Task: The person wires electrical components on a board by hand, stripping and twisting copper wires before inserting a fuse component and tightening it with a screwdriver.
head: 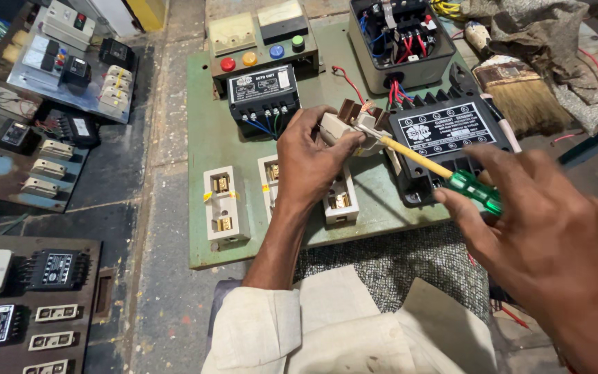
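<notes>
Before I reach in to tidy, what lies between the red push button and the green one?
In the head view, an orange button and a blue button sit between the red push button and the green one.

A flat green metal panel (205, 131) lies on the worktop, carrying a black rectangular relay unit (264, 93) with coloured wires at its lower edge. Behind it sits a grey box with red, orange, blue and green round push buttons (261, 52). A white ceramic fuse base (224, 206) is mounted near the panel's front left. An open grey starter box (401, 43) with red and blue wiring stands at the back right, and a worn wooden-handled paintbrush (520, 97) lies beside crumpled grey rags (548, 34).
</notes>
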